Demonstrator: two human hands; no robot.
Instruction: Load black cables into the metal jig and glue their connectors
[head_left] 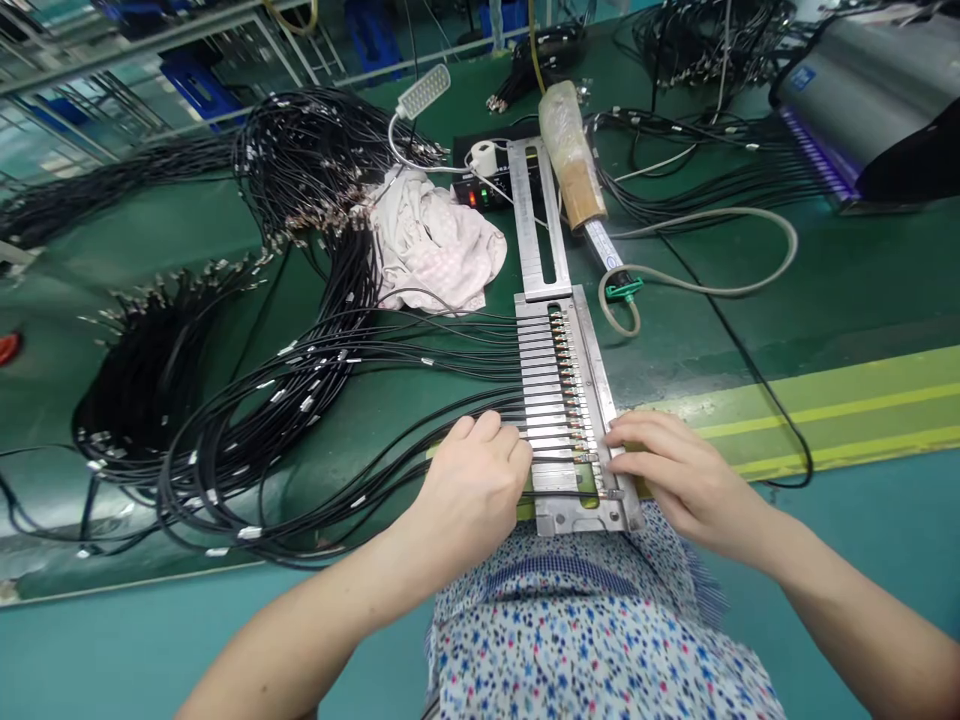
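A metal fixture [537, 367] lies lengthwise in front of me at the bench edge. Black cables [442, 362] enter its slots from the left, their small metal connectors [568, 380] lined up along the right part. My left hand [478, 465] is closed at the fixture's left side, its fingers curled on a black cable; the fingertips are partly hidden. On the opposite side, my right hand [679, 472] has its fingers stretched out and apart, the tips touching the fixture's right rail beside the lowest connectors. Nothing shows in that hand.
Cable bundles [300, 150] cover the left of the green bench [682, 330]. Behind the fixture are a crumpled cloth [439, 240], a small lamp [424, 92] and a wrapped dispenser syringe [574, 165] with a looping hose. A grey machine with violet light [862, 90] stands far right.
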